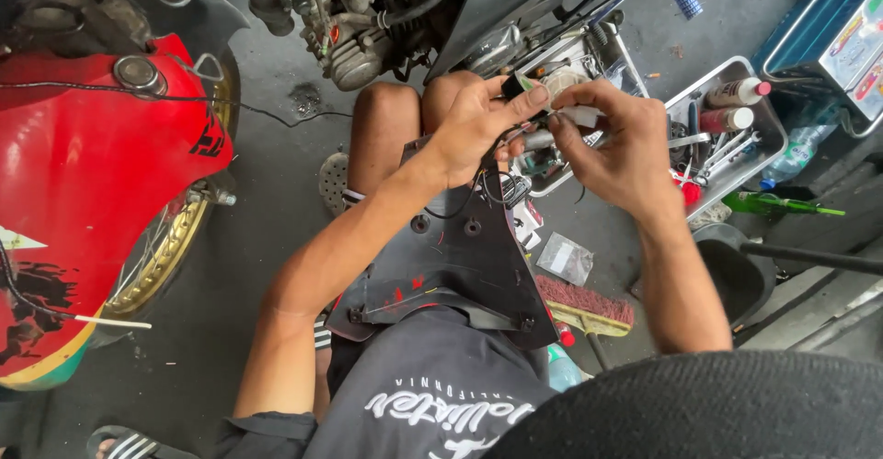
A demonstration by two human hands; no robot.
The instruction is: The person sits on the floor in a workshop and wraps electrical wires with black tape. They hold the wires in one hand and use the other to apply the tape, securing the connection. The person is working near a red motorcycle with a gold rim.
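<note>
While a black panel point(460, 266) rests on the lap, left hand point(478, 128) pinches a black connector point(515, 86), right hand point(621, 146) a white piece point(579, 115).

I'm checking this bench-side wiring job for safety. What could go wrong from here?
1. The left hand and right hand pinch a small connector in mid-air; if it slips, it could drop among the tools in the tray.
2. The thin black wires hang loose over the panel on the lap and might snag.
3. The panel rests unsecured and may slide off.
</note>
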